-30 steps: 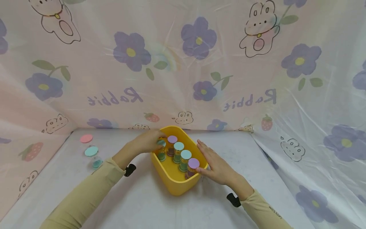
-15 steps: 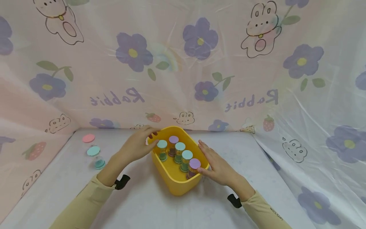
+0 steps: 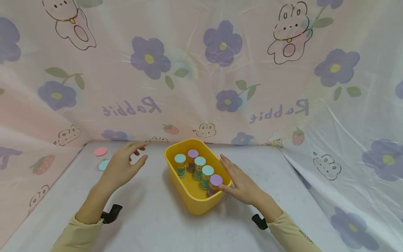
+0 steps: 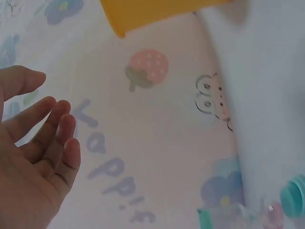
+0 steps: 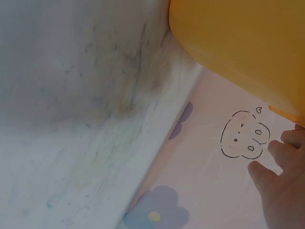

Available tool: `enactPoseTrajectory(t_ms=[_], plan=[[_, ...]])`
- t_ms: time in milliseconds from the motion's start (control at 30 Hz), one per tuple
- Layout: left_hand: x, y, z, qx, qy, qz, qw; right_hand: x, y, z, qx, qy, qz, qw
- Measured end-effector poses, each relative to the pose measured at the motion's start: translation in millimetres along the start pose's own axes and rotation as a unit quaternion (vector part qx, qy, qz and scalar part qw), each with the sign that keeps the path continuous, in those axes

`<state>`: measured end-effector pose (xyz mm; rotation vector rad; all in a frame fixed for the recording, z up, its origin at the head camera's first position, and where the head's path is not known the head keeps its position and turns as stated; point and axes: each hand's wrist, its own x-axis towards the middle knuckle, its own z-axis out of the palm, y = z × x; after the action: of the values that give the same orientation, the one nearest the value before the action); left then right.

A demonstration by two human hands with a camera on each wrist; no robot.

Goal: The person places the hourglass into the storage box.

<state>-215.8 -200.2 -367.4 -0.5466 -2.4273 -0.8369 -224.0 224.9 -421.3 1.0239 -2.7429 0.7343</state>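
Observation:
A yellow bin (image 3: 197, 206) stands on the table in the head view. Several small sand timers are upright inside it, some with turquoise caps, like this sand timer (image 3: 180, 159), others with purple caps, like this sand timer (image 3: 216, 181). My left hand (image 3: 119, 169) is in the air left of the bin, fingers loosely bent and holding nothing. Beyond it, a pink-capped sand timer (image 3: 100, 151) and a turquoise-capped sand timer (image 3: 103, 165) are partly hidden by that hand. My right hand (image 3: 240, 185) lies with extended fingers along the bin's right side, thumb at the near rim.
The white tabletop (image 3: 151, 224) meets a patterned curtain (image 3: 195, 80) behind the bin. Curtain also closes off the left and right sides. In the left wrist view, a clear timer with a turquoise end (image 4: 205, 218) shows at the bottom.
My left hand has let go of a turquoise-capped sand timer inside the bin and moved out leftward, toward the timers on the table. The right hand stays at the bin.

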Motion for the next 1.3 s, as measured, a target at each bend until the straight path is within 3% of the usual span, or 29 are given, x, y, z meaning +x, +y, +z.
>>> enactPoseTrajectory(t_ms=[267,467,667,967,1300], plan=[[-26.6,-23.9,-21.7,0.021,0.015,-0.046,0.9986,-0.3,1.4,0.4,-0.001,0.005,-0.002,1.0],[-43.0,-43.1,-32.2,0.04,-0.011,-0.075,0.9963,-0.8,0.7,-0.4,0.003,0.002,0.003,1.0],[-54.8,-64.8,-37.0,0.065,-0.032,-0.083,0.9939,-1.2,0.8,0.4,0.006,0.002,0.007,1.0],[-61.7,-85.7,-43.6,0.087,-0.072,-0.12,0.9863,-0.2,1.7,1.6,0.007,0.005,0.001,1.0],[-63.3,-101.7,-42.4,0.091,-0.089,-0.147,0.9809,-0.3,1.5,1.4,0.009,0.006,-0.002,1.0]])
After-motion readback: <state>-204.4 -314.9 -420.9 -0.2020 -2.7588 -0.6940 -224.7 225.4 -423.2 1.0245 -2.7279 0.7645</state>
